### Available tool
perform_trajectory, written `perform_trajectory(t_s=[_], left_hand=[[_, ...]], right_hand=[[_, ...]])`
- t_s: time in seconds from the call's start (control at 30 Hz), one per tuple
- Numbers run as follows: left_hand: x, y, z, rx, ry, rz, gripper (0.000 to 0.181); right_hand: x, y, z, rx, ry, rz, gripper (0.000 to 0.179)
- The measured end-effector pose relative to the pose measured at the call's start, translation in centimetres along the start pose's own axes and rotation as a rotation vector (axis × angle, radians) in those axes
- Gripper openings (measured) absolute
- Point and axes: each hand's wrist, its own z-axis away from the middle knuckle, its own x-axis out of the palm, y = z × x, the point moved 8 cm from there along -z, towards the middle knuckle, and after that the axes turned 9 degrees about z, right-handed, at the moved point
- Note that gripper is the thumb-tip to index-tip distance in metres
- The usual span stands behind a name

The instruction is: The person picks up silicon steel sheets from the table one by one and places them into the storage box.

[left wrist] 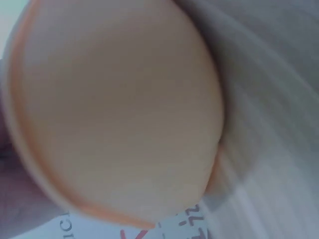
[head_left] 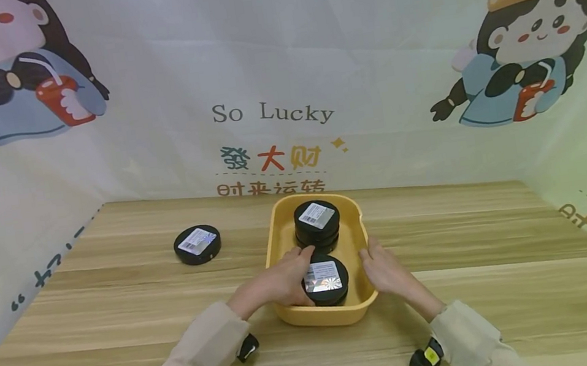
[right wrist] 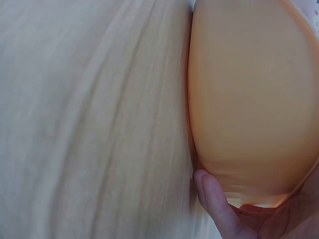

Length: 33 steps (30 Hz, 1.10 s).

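A yellow plastic bin stands on the wooden table with round black, labelled cases in it. My left hand reaches over the bin's left wall and grips the near round black case by its edge; what lies beneath that case is mostly hidden. Behind it, a stack of round black cases touches neither hand. At the bin's right wall, my right hand holds the rim. In the right wrist view, a finger lies against the outside of the bin. Only the bin's outer wall fills the left wrist view.
Another round black case lies on the table left of the bin. Small black devices sit at both wrists. A printed cloth with cartoon figures rises behind the table and along both sides.
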Motion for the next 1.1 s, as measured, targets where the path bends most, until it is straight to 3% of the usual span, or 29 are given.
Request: perform_trajectory(t_s=[0.27,0.47,0.6,0.8,1.1], left_hand=[[-2.0,0.1,1.1,0.111,0.002,0.088,0.069],[-3.4,-0.6,1.7,0.227,0.016,0.269,0.046],[-4.7,-1.1,2.3,0.256,0.060,0.353,0.039],[-6.3,-2.4,3.2,0.228,0.133,0.368,0.038],[-8.1,-5.4,4.8,0.146,0.258,0.290,0.038]], right_hand=[[0.0,0.1,0.0,0.011,-0.006,0.015,0.027],[0.0,0.0,0.0,0.001,0.003,0.006,0.030],[-0.1,0.0,0.0,-0.009,0.011,0.008,0.026],[-0.1,0.0,0.0,-0.004,0.012,0.007,0.024],[-0.1,0.0,0.1,0.001,0.009,0.008,0.024]])
